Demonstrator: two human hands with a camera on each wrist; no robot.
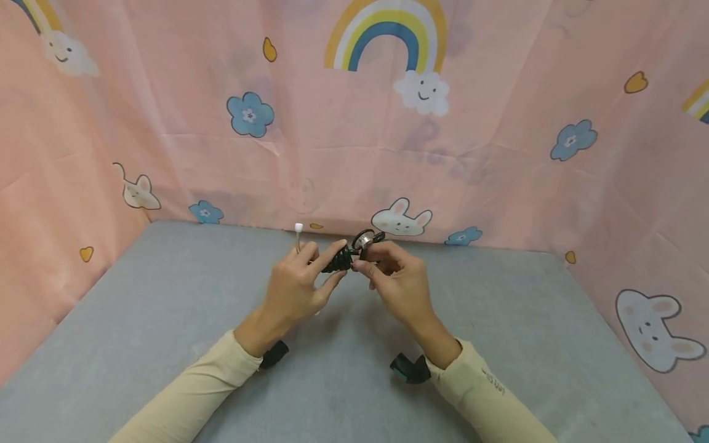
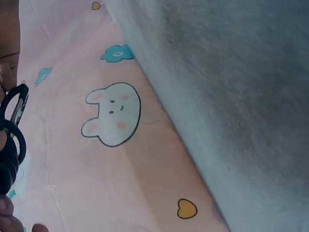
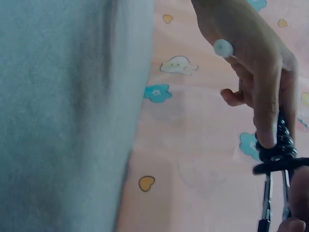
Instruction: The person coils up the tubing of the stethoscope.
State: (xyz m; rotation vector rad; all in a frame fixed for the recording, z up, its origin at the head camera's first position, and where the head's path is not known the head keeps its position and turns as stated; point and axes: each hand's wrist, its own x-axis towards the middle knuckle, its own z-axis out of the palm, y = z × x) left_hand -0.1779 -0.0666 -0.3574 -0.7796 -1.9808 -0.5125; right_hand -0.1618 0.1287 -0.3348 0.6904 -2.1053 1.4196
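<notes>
Both hands are raised over the table around a black ribbed, coil-like piece (image 1: pixel 338 261) with black rings and silver metal parts; its exact kind is unclear. My left hand (image 1: pixel 293 280) holds the ribbed part between fingers and thumb. A thin stick with a white tip (image 1: pixel 299 227) sticks up behind the left fingers; the right wrist view shows a white round end (image 3: pixel 223 48) beside that hand. At the ringed end (image 1: pixel 363 240), my right hand (image 1: pixel 400 280) pinches the piece with thumb and fingers. In the right wrist view slim metal rods (image 3: pixel 267 198) extend beyond a black ring (image 3: pixel 277 166).
A grey cloth-covered table (image 1: pixel 166 307) lies under the hands. Pink curtains (image 1: pixel 310 154) printed with rainbows, rabbits and flowers close off the back and both sides. Black straps (image 1: pixel 411 369) sit at the wrists near the beige sleeves (image 1: pixel 210 381).
</notes>
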